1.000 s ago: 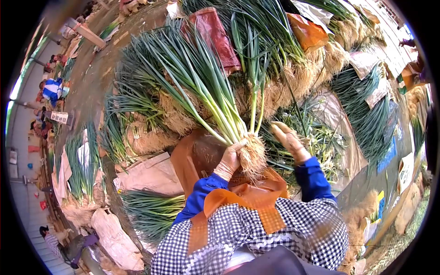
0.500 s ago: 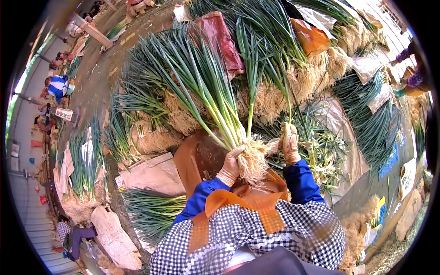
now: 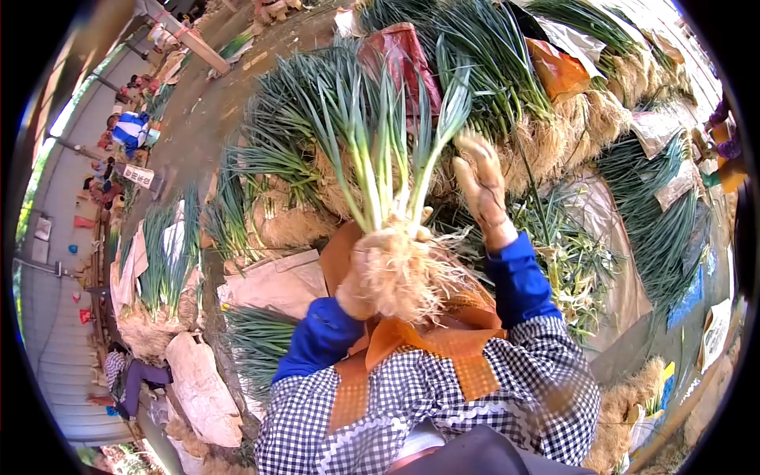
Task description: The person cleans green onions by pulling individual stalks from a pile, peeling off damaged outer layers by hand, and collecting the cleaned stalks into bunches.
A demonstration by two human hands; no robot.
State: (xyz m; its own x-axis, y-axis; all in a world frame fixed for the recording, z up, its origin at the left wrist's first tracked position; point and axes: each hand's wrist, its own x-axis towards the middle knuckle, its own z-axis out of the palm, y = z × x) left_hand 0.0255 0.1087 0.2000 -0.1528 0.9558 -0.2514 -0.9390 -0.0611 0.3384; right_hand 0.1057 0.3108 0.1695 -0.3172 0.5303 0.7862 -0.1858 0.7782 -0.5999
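Head: left hand (image 3: 358, 279) grips rooty onions (image 3: 388, 190); right open.

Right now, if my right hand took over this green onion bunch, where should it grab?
I'd close the right hand round the bunch's pale lower stems, just above the roots, coming from the right. The stems draw together there, while the leaves fan out above, and the left hand is on the roots' left side.

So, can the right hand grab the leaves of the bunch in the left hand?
Probably yes. The right hand looks empty and open, with its fingertips close beside the leaves of the bunch in the left hand. Nothing seems to be in the way.
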